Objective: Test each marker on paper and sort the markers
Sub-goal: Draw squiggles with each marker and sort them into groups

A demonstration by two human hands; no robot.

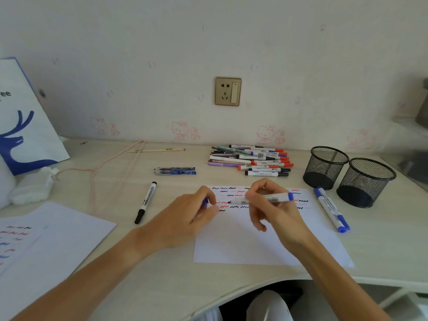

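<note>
A white sheet of paper lies in front of me, its upper part filled with red, blue and black squiggles. Above it my right hand grips an uncapped white marker with a blue end, tip pointing left. My left hand pinches its blue cap just left of the tip. A pile of several markers and pens lies behind the paper. Two blue-capped markers lie side by side right of the paper. One black marker lies to the left.
Two black mesh pen cups stand at the right. Two blue pens lie behind the black marker. Another sheet with test marks is at the left, near a white bag with a blue deer, a pink cord and a pencil.
</note>
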